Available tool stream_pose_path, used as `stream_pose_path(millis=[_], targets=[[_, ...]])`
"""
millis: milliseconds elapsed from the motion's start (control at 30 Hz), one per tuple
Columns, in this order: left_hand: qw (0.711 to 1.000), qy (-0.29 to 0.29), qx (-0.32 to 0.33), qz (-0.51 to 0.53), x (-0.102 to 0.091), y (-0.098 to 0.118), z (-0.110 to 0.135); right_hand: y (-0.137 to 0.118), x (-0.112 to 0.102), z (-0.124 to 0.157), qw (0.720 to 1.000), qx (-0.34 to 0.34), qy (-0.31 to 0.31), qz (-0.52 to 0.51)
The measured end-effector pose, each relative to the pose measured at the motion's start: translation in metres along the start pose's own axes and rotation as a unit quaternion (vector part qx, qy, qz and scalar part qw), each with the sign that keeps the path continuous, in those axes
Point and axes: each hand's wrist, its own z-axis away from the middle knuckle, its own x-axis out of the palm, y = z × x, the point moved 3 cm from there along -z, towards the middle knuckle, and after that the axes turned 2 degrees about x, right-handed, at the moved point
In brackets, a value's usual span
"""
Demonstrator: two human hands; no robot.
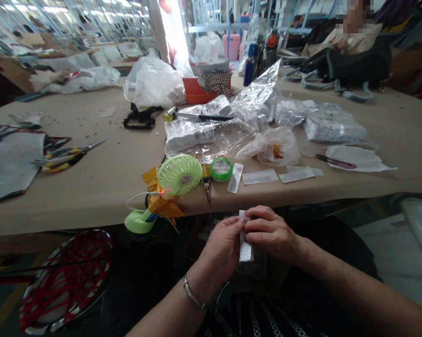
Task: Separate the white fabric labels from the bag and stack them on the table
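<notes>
A narrow white printed label strip hangs upright between my two hands, just off the table's front edge. My left hand pinches its left side near the top between thumb and fingers. My right hand grips it from the right, fingers bent over its upper part. On the table edge beyond lie more white strips: one plain, one printed, and an overlapping pair. A round green tub with white contents sits beside a pen-like tool with a metal tip.
A green fan is taped at the table edge. Behind are plastic-wrapped white bundles, a hammer and a bag with orange bits. Yellow-handled pliers lie left, a pink-handled tool right. Another person sits across.
</notes>
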Motion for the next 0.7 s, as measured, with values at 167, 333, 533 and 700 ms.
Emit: stream_pose_path(millis=[167,333,533,700], targets=[[0.998,0.04,-0.013,-0.037,-0.002,-0.002,0.003,0.004,-0.021,0.005,0.998,0.011,0.025,0.056],[0.991,0.093,-0.022,-0.091,-0.008,-0.005,0.006,0.053,-0.066,0.026,0.936,0.223,0.078,0.259],[0.991,0.089,-0.023,-0.099,-0.009,-0.012,0.008,0.081,-0.072,0.045,0.899,0.264,-0.016,0.35],[0.988,0.101,-0.022,-0.113,-0.01,-0.01,0.006,0.078,-0.074,0.051,0.924,0.218,0.042,0.312]])
